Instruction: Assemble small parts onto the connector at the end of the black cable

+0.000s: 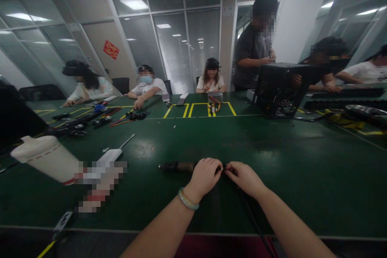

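Observation:
My left hand [206, 174] is closed around the rear of a dark, slim electric screwdriver [177, 166], which lies along the green table with its tip to the left. Close by, my right hand [246, 177] pinches the plug end of a black cable [253, 215]. Plug and screwdriver end meet, or nearly meet, between my fingertips; whether they are joined cannot be made out. From there the cable runs down over the table's front edge.
Left of my hands are a tipped white lidded cup [48, 157] and a white device [110, 156] with a short cord. Bundled cables [81, 123] lie farther back. A black computer case [281, 90] stands at back right. Several people sit or stand across the table [187, 137].

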A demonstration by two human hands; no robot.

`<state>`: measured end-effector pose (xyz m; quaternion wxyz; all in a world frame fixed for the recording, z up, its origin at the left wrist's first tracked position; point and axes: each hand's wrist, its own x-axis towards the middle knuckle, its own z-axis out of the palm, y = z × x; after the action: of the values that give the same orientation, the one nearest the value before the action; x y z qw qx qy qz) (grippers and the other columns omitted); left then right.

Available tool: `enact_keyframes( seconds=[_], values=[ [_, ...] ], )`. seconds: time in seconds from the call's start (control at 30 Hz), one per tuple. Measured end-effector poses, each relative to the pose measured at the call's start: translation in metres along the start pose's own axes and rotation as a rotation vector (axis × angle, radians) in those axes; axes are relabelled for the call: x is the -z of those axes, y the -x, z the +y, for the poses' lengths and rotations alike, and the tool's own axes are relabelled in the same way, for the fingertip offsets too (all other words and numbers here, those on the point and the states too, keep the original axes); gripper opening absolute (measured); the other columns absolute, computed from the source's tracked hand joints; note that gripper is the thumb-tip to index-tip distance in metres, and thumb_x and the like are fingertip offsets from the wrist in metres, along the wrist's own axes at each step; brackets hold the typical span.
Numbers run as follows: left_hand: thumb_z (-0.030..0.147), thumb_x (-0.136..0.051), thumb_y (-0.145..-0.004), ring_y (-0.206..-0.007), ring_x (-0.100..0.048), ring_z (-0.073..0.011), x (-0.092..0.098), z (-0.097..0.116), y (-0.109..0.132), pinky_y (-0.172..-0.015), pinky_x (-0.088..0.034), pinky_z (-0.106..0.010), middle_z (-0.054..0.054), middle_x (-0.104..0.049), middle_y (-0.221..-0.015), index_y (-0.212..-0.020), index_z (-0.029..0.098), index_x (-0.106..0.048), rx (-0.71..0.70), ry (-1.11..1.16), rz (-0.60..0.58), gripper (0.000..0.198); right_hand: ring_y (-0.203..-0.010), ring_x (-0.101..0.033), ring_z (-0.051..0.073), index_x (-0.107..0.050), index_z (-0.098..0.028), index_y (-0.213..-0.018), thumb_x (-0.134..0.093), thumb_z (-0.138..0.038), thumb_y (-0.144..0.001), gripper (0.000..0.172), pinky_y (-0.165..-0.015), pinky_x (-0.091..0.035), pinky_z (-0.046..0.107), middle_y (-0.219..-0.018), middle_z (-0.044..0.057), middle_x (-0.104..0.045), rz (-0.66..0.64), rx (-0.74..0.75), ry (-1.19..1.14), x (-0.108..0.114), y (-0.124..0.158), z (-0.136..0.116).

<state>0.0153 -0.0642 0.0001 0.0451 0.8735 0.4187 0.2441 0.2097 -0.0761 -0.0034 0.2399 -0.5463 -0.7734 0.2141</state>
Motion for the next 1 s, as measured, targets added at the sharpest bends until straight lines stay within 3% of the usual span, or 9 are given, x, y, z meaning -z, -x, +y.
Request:
enact_keyframes(
  seconds=[0.23,0.43,0.63,1.0],
  values=[
    [0.022,-0.059,-0.087,-0.096,-0.056,-0.0189,0.0003,-0.0006,0.0002,-0.086,-0.041,-0.034,-0.001,-0.063,-0.098,-0.095,0.022,-0.058,-0.02,0.003,-0.008,0.007,-0.075,-0.059,0.017,-0.064,-0.023,-0.091,-0.052,-0.03,-0.087,0.014,-0.066,-0.041,0.026,-0.084,0.001,-0.067,0.001,-0.013,-0.05,-0.0009,-0.0003,0.0004],
    [0.023,-0.063,-0.085,-0.098,-0.056,-0.0187,-0.0004,-0.0014,-0.0001,-0.086,-0.041,-0.033,-0.001,-0.062,-0.1,-0.103,0.023,-0.056,-0.002,-0.019,-0.022,0.019,-0.074,-0.059,0.016,-0.064,-0.023,-0.091,-0.052,-0.03,-0.086,0.015,-0.065,-0.04,0.026,-0.083,0.0,-0.067,0.002,-0.006,-0.055,-0.0028,-0.0003,0.0032],
    [0.023,-0.062,-0.085,-0.093,-0.057,-0.0189,-0.002,-0.0017,-0.0009,-0.084,-0.041,-0.033,0.0,-0.062,-0.093,-0.092,0.022,-0.056,0.006,-0.009,-0.013,0.009,-0.072,-0.059,0.016,-0.065,-0.023,-0.09,-0.054,-0.028,-0.086,0.013,-0.067,-0.041,0.026,-0.079,0.0,-0.066,0.017,0.016,-0.034,-0.0038,-0.0017,0.0054],
    [0.02,-0.061,-0.086,-0.093,-0.057,-0.018,-0.0031,-0.0026,-0.0015,-0.084,-0.041,-0.033,0.0,-0.062,-0.095,-0.094,0.022,-0.058,-0.016,-0.029,-0.024,0.01,-0.073,-0.058,0.016,-0.064,-0.023,-0.089,-0.055,-0.028,-0.086,0.011,-0.064,-0.039,0.025,-0.078,0.0,-0.065,0.013,0.005,-0.025,-0.0036,-0.0014,0.0062]
  ],
)
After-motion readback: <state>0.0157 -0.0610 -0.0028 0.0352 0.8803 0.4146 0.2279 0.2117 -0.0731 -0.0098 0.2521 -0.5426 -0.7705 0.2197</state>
